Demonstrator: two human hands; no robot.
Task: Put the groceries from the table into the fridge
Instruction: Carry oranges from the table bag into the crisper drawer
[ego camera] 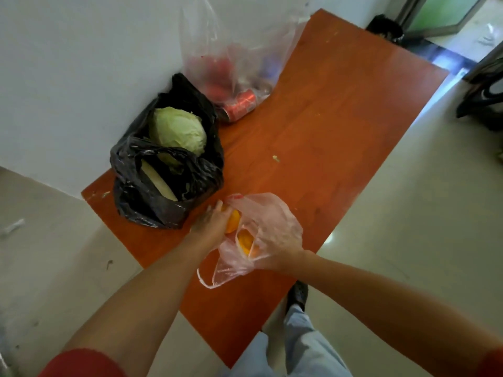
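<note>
On the orange-brown table near its front edge lies a thin clear plastic bag with oranges inside. My left hand grips one orange at the bag's mouth. Beside it my right hand is inside the bag, fingers spread under the film, next to another orange. A black plastic bag by the wall holds a green cabbage and a pale long vegetable. Farther back a clear bag holds red items and a red can.
A white wall runs along the table's left side. Pale tiled floor surrounds the table. A black bag and a dark chair stand at the far right. My foot is beside the table's near right edge.
</note>
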